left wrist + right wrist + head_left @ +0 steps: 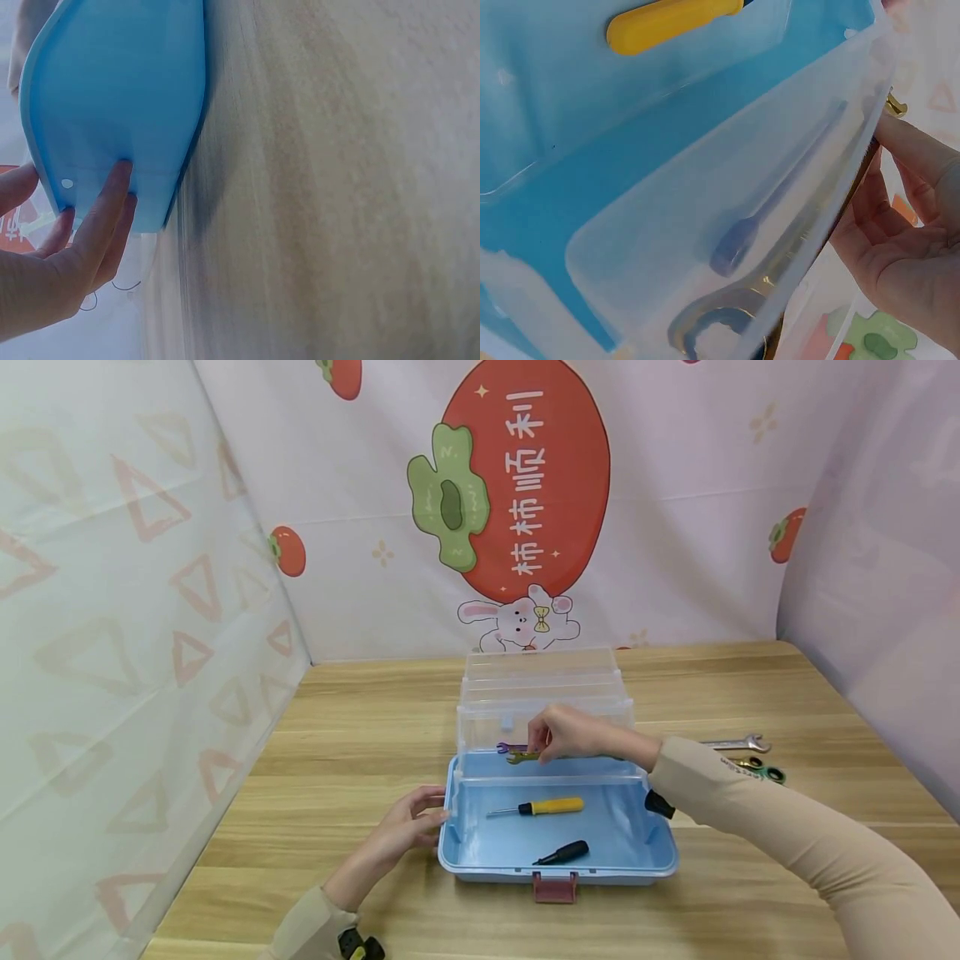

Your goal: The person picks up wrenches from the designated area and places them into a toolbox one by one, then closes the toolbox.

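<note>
An opened light-blue toolbox (480, 875) with translucent upper trays and lid stands on the table. My left hand (408, 822) rests against its left side; in the left wrist view, straight fingers (105, 217) touch the blue outer wall, with the thumb at the rim. Over the rear tray (468, 770), my right hand (562, 732) pinches a gold wrench (522, 758). A purple wrench (510, 748) lies just behind it and shows through the translucent plastic in the right wrist view. Inside the box are a yellow-handled screwdriver (558, 806) and a black-handled screwdriver (566, 852).
Right of the box on the table lie a silver wrench (746, 743) and gold and green wrenches (771, 774), partly hidden by my right sleeve. A reddish-brown latch (555, 888) hangs at the box front. Printed cloth surrounds the table's back and sides.
</note>
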Demonstrator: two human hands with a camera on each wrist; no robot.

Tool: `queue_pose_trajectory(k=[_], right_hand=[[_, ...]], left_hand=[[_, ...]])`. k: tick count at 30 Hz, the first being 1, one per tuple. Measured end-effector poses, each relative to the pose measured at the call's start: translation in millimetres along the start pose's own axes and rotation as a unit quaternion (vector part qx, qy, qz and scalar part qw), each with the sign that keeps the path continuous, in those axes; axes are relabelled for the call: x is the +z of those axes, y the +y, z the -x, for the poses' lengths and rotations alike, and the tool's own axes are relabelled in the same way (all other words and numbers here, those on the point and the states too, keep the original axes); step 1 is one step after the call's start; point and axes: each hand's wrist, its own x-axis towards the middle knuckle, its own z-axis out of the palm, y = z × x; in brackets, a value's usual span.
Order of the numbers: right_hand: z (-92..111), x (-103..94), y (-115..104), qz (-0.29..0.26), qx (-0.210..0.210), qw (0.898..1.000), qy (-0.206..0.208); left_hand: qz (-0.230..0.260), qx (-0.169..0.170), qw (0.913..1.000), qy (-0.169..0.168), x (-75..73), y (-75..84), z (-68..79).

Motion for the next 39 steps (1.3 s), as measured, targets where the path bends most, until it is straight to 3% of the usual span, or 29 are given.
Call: queue_pose_trajectory(k=[18,27,39], right_hand=[[-2.6,7.7,8.0,0.013,0.015,1.0,0.003],[-6.5,13.3,29.0,-0.003,-0.039,0.999,0.012],[-4.5,11.3,9.9,0.024,0.042,0.998,0.026]], left_hand=[[-0.003,-0.002,1.0,-0.001,0.1,0.0,-0.8],[0.0,0.001,1.0,-0.002,0.2,-0.3,-0.7],[0.015,0.007,0.9999,-0.005,-0.2,-3.0,-1.1]])
